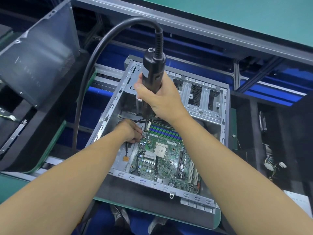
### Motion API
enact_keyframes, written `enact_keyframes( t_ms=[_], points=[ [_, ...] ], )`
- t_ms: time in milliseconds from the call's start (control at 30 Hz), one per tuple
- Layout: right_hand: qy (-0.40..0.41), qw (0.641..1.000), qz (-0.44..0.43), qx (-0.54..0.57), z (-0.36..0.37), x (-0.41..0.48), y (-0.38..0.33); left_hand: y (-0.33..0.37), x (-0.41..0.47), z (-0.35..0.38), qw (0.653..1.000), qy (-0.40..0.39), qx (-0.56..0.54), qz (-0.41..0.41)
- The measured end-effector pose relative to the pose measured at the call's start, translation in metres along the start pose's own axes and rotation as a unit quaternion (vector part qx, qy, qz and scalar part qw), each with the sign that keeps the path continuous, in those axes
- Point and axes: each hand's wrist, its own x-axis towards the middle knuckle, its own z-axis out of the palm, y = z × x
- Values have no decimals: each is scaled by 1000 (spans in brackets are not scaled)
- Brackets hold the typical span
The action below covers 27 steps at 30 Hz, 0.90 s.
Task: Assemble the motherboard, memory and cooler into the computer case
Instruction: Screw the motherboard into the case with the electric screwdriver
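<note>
Left of the hands: cable, thick, black, stiff-looking, arcing from the driver's top and down outside the case; likely to tug on the tool.

Left hand: low inside the case, fingers pinched together at the board's upper-left corner, just beside the bit tip. Whether they pinch a screw cannot be told; it is too small to see.

Above and right of it, right hand: clamped around the driver, held upright, bit pointing down to that same corner. Hard plastic barrel, probably top-heavy with the cable; best gripped mid-body, as here.

Below both hands: board, lying flat in the case, socket bare, 4 memory slots beside the left hand empty. Judged thin, rigid, fragile; handle by edges only, clear of socket and capacitors.

Case: sheet steel, open side up, light but sharp-edged; hold by folded rims.
</note>
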Motion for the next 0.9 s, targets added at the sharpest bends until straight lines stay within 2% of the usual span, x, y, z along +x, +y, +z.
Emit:
enact_keyframes(
  t_ms=[267,433,500,567,633,700,800,900],
  points=[
    [3,1000,-15,-12,0,0,-4,-1,6,1,1000,5,3,27],
    [10,998,-69,10,-6,0,-31,2,-3,1,999,22,7,40],
    [28,996,-85,8,-14,0,-50,4,-10,-5,994,56,45,81],
    [51,995,-89,-10,-27,-1,-70,11,-23,-13,968,123,156,153],
    [69,993,-95,-33,-43,-5,-88,22,-45,-15,925,189,250,216],
    [86,990,-102,-45,-62,-11,-104,31,-70,-9,880,231,284,301],
    [118,985,-120,-49,-94,-22,-126,46,-110,10,834,191,254,451],
    [147,979,-134,-37,-129,-38,-143,71,-146,42,807,125,201,542]
  ],
)
